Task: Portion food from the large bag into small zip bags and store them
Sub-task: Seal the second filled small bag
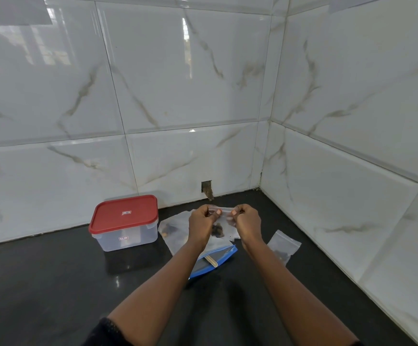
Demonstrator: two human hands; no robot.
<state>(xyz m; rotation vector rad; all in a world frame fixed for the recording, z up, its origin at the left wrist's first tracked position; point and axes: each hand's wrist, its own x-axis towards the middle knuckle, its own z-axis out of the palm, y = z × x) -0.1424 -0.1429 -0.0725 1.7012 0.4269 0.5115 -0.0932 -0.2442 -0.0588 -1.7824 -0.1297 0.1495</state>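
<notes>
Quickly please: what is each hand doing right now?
Left hand: pinches the top edge of the small zip bag.
Right hand: pinches the same edge.

On the counter (40, 283) a lidded container (125, 223) stands at the left, close to the back wall (153, 96). Just right of it lies a filled bag (170, 228), with the large bag (215, 260) in front of that, nearer the person. Above both, the left hand (201, 224) and right hand (249, 223) pinch the top corners of a small zip bag (221, 226). A spare zip bag (284, 245) lies farther right, towards the side wall (352, 171).
</notes>
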